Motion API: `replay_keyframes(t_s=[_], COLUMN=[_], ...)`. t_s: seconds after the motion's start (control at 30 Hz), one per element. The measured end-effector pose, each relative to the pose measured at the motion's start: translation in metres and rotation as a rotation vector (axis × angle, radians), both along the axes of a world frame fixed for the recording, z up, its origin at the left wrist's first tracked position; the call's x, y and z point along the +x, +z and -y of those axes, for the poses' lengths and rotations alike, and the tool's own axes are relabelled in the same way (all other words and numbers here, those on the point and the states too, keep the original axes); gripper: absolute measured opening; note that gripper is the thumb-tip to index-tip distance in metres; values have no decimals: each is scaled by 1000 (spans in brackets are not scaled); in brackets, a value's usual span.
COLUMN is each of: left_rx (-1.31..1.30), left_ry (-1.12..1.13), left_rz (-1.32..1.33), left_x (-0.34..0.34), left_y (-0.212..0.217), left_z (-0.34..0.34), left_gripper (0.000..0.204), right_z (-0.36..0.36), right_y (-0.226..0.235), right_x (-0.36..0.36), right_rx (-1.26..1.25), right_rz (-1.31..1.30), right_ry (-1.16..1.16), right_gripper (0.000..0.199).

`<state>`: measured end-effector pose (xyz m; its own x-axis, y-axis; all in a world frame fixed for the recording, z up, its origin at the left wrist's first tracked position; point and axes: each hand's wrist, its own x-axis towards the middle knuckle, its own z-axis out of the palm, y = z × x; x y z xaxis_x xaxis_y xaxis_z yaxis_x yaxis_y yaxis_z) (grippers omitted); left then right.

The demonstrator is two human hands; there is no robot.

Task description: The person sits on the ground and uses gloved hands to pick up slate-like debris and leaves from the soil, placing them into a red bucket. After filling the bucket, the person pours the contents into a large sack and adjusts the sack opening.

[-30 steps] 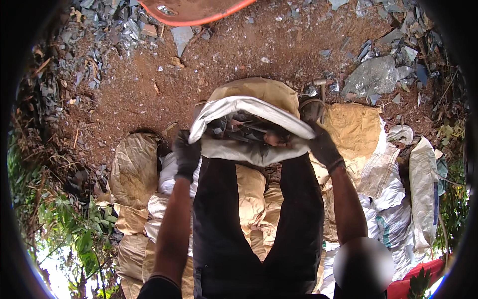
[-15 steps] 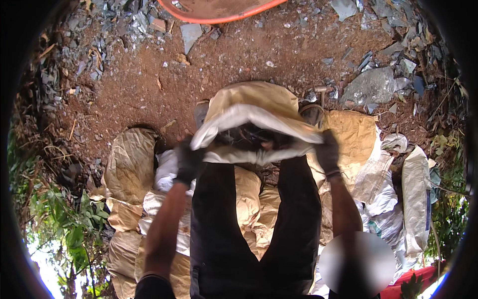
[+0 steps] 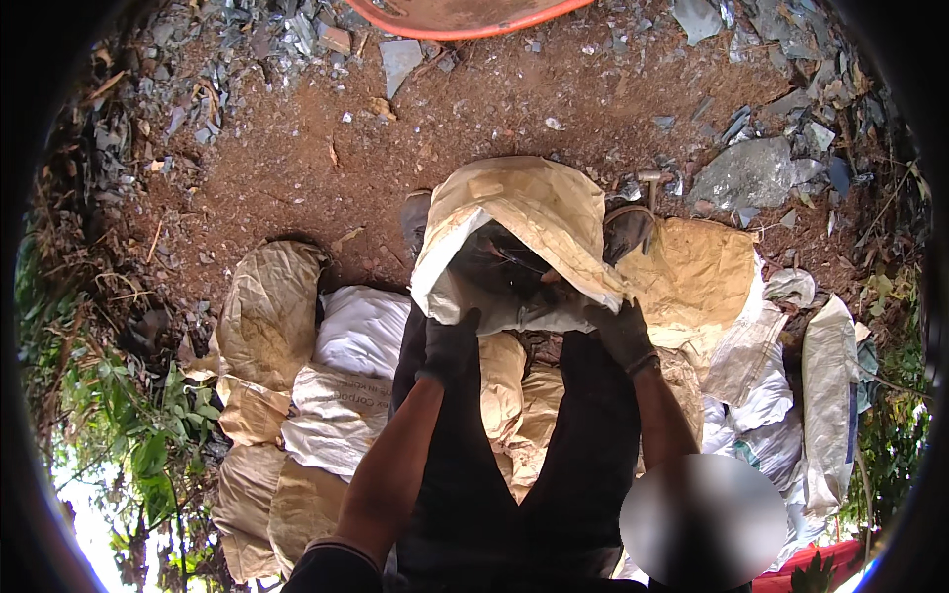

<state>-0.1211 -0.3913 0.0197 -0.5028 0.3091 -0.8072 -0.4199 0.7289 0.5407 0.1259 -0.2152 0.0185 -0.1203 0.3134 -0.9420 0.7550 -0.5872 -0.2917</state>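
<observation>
A tan woven sack (image 3: 529, 188) stands between my boots with its mouth open towards me. Its pale inner side shows at the folded rim. Inside lie dark, tangled pieces (image 3: 504, 259) that I cannot make out. My left hand (image 3: 452, 346), in a dark glove, is closed on the near left part of the rim. On the near right part, my gloved right hand (image 3: 623, 336) also grips the rim. My dark trouser legs come up to the sack from below.
Tan and white sacks, such as a white one (image 3: 361, 331) and a tan one (image 3: 272, 306), lie on both sides. A hammer-like tool (image 3: 649, 180) stands by my right boot. Ahead are a grey stone slab (image 3: 741, 173), broken shards and an orange-rimmed pan (image 3: 474, 32).
Both hands have come closer together and towards me along the rim. The mouth has gone from wide and flat to a peaked, narrower opening that shows more of the inside.
</observation>
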Motion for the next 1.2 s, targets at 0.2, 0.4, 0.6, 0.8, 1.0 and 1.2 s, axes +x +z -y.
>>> replay_keyframes(t_s=[0.2,0.4,0.6,0.8,1.0,1.2], left_rx=[-146,-383,-421,-76,-8,-101], left_ry=[-348,-609,-875,-786,-204,-434], left_rz=[-223,-334,-397,-379,135,-21], left_x=[-92,-125,-102,-96,-130,-135], left_y=[28,20,46,6,11,40], left_z=[-26,-3,2,-45,-72,-70], left_gripper=[18,29,52,52,20,33], right_z=[-67,-59,-40,26,80,89], right_y=[62,29,43,35,1,73], right_x=[-53,-30,1,-12,20,34], right_rx=[249,691,505,582,482,771], right_rz=[-146,112,122,-136,108,336], right_ry=[-194,488,362,423,15,-460], right_gripper=[37,34,43,60,31,25])
